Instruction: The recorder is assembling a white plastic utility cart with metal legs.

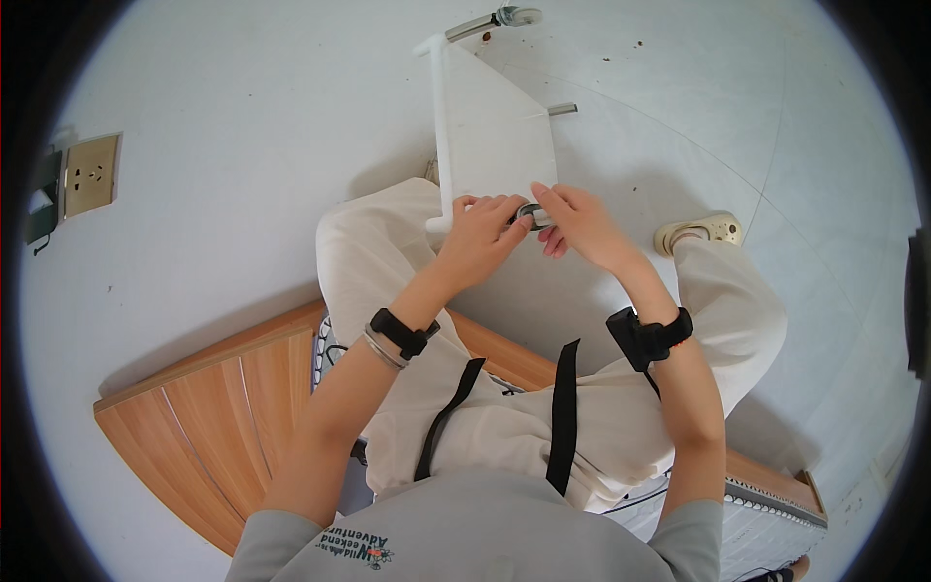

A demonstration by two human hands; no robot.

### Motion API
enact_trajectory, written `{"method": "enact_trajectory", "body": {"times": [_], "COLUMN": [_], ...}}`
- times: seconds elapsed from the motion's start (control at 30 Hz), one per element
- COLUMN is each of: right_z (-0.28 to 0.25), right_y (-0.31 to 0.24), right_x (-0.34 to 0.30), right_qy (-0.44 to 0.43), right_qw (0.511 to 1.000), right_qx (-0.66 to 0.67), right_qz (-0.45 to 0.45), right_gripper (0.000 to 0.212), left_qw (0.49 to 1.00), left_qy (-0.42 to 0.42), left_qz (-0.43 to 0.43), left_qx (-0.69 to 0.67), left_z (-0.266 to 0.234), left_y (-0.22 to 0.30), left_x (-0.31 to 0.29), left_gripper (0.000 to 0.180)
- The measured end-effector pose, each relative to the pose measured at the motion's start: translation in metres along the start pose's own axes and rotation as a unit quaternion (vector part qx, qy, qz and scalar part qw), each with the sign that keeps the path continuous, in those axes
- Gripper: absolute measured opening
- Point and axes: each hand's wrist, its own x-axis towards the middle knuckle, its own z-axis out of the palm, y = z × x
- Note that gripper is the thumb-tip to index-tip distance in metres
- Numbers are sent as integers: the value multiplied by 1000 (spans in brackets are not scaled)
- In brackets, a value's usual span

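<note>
A white trolley-like piece with a flat panel (497, 126) and a rounded white edge rail lies on its side before me. At its near end, my left hand (482, 236) is closed around the lower corner, its thumb against a grey-rimmed caster wheel (529, 214). From the other side my right hand (580, 225) grips the same caster, thumb on top and fingers curled beneath. The caster's mount is hidden by the fingers. Another caster (519, 16) sits on a metal leg (472, 27) at the far end.
A short metal tube (562, 109) sticks out at the panel's right. Wooden bed boards (218, 427) lie at the lower left. A wall socket (92, 175) with a dark plug is at the left. My shoe (718, 228) rests on the pale floor at the right.
</note>
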Motion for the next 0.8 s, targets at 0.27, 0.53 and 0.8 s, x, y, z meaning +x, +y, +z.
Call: {"method": "enact_trajectory", "body": {"times": [0.27,0.53,0.8], "right_z": [-19,-8,-16], "right_y": [-12,1,20], "right_x": [-17,-16,-2], "right_qy": [-64,-83,23], "right_qw": [964,924,944], "right_qx": [-192,-240,-188], "right_qz": [-171,-286,-270], "right_gripper": [36,36,28], "left_qw": [998,999,999], "left_qy": [29,31,-27], "left_qz": [24,17,-29], "left_qx": [41,20,-14], "left_z": [8,7,-1], "left_y": [2,-6,-5], "left_x": [2,2,4], "left_gripper": [20,16,26]}}
